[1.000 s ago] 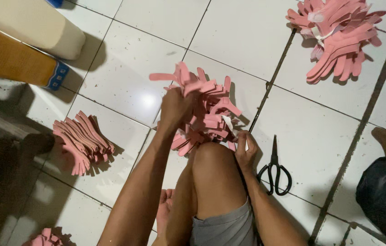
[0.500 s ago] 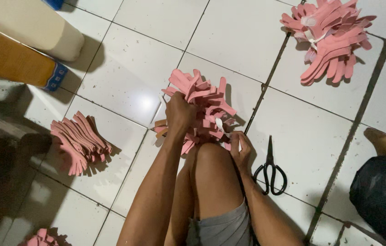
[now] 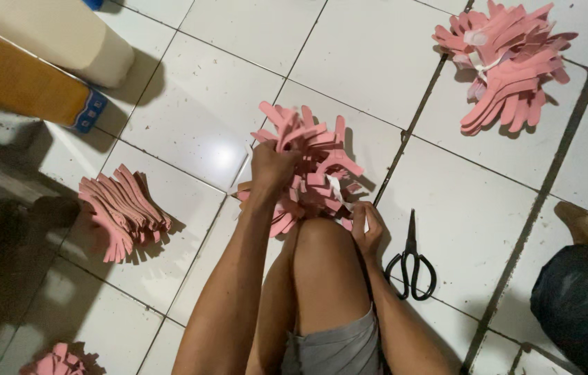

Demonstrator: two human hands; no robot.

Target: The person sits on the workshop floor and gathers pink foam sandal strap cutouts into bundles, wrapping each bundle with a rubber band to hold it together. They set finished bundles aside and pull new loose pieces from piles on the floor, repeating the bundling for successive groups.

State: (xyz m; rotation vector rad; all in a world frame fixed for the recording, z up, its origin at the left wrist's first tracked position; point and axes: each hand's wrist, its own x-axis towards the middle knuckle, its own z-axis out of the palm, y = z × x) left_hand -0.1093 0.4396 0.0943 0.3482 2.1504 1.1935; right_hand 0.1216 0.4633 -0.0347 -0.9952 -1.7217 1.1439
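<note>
A heap of pink Y-shaped foam strap pieces (image 3: 311, 160) lies on the white tiled floor in front of my raised knee (image 3: 325, 243). My left hand (image 3: 271, 169) is closed over the left side of that heap, gripping some pieces. My right hand (image 3: 367, 228) sits at the heap's lower right beside the knee, fingers curled on a pale strip that runs into the heap. Black scissors (image 3: 412, 260) lie on the tile just right of my right hand.
A fanned stack of pink pieces (image 3: 121, 212) lies at left, a tied bundle (image 3: 506, 66) at the upper right, more pink pieces (image 3: 61, 361) at the bottom left. A cream cylinder (image 3: 58, 35) and orange box (image 3: 19, 83) lie upper left. Another person's leg (image 3: 582, 305) is at right.
My left hand has shifted a little over the heap, which has been pulled together. The camera has tilted, so everything sits slightly differently in view.
</note>
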